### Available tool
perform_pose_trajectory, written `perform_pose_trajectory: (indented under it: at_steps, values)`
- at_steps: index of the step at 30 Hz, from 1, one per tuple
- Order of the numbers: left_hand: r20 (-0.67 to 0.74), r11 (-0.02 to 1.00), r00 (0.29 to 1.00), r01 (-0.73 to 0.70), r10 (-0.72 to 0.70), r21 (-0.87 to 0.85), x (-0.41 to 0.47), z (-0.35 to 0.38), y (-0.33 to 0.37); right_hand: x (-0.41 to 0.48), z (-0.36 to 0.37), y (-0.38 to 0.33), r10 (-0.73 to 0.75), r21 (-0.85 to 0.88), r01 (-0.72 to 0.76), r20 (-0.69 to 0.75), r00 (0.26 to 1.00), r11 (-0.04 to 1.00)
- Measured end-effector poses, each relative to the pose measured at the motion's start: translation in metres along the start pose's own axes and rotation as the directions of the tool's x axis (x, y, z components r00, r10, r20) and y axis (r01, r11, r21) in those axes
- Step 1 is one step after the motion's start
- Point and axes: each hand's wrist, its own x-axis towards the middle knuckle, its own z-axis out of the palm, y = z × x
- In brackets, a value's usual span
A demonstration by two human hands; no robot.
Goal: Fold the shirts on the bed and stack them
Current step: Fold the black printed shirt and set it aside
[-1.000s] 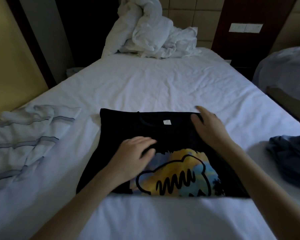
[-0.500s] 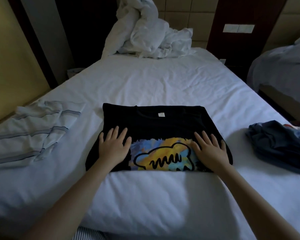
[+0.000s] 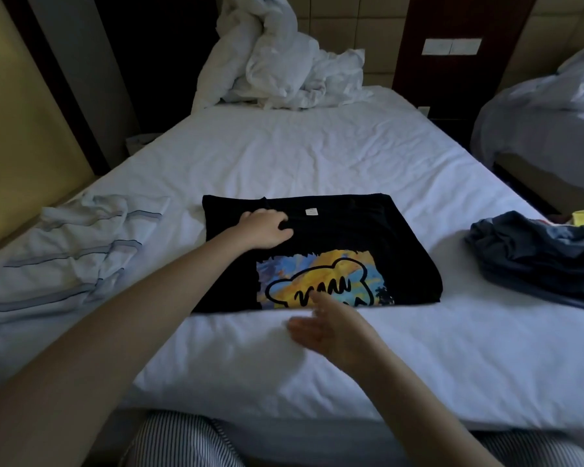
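Black shirt (image 3: 348, 237) with a yellow and blue print lies folded in a flat rectangle at the centre of the frame, on the white bed (image 3: 317, 156). The left hand (image 3: 265, 229) sits on its upper left part beside the collar, fingers curled down into the cloth and bunching it. The right hand (image 3: 331, 325), blurred, is spread with straight fingers at the near edge of the black shirt, fingertips over the print. A pale striped shirt (image 3: 71, 251) lies rumpled at the left, a dark blue garment (image 3: 536, 257) in a heap at the right. A crumpled white duvet (image 3: 284, 69) is piled at top centre.
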Motion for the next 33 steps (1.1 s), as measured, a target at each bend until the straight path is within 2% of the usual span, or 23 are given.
perform_pose_trajectory:
  at_steps: [3,5,11,15,18,21,24,29,30,31,33]
  values:
    - [-0.002,0.995,1.0,-0.019,0.019,-0.095,0.025,-0.005,0.009,0.024,0.011,-0.004,0.006,0.29,0.031,-0.125,0.992,0.957]
    - [-0.004,0.989,1.0,-0.006,0.006,-0.148,0.039,-0.001,0.011,0.038,0.019,-0.002,0.03,0.356,0.037,-0.182,0.983,0.934]
    - [0.038,0.984,0.997,0.071,-0.066,-0.166,0.079,0.015,0.003,0.049,0.021,0.003,0.002,0.294,0.085,-0.285,0.958,0.952]
    - [0.056,0.976,0.99,0.14,-0.132,-0.164,0.104,0.025,-0.013,0.051,0.018,0.014,-0.053,0.175,0.11,-0.3,0.952,0.978]
    - [0.111,0.993,0.991,0.09,-0.081,-0.076,0.118,0.02,-0.018,0.055,0.015,0.016,-0.072,0.132,0.119,-0.314,0.947,0.984]
    - [0.195,0.993,0.981,0.038,-0.016,-0.109,0.125,0.013,-0.015,0.055,0.015,0.014,-0.072,0.135,0.116,-0.298,0.952,0.984]
    - [0.144,0.993,0.989,0.056,-0.041,-0.105,0.12,0.022,-0.014,0.053,0.014,0.013,-0.072,0.16,0.112,-0.24,0.968,0.981]
    - [-0.03,0.979,0.998,0.051,-0.058,-0.197,0.081,0.046,0.0,0.055,0.014,0.016,-0.097,0.201,0.14,-0.212,0.972,0.969]
    - [-0.008,0.959,0.998,0.065,-0.07,-0.278,0.072,0.046,0.0,0.054,0.014,0.017,-0.096,0.209,0.14,-0.209,0.973,0.968]
    - [0.041,0.9,0.996,0.088,-0.078,-0.428,0.064,0.043,0.0,0.053,0.013,0.016,-0.094,0.225,0.137,-0.194,0.977,0.965]
    - [0.134,0.632,0.988,0.154,-0.079,-0.759,0.047,0.029,-0.003,0.05,0.008,0.012,-0.083,0.284,0.121,-0.14,0.987,0.951]
